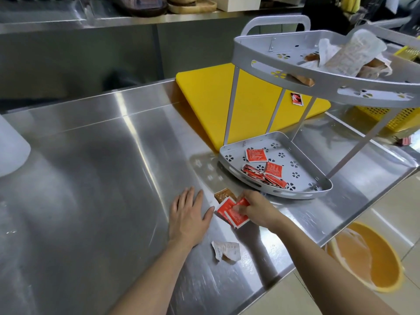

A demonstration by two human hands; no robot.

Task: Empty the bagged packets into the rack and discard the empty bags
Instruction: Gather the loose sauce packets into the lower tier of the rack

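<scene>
A torn wrapper (225, 250) lies nearest on the counter (91, 178). The left hand (188, 217) rests flat, fingers spread, probably steadying. The right hand (256, 210) pinches red packets (234, 213), seemingly gathering strays just before the rack (275, 169), whose lower tray already holds several.

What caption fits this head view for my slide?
Right hand gathering red packets on the steel counter, left hand flat beside them, below the grey rack.
</scene>
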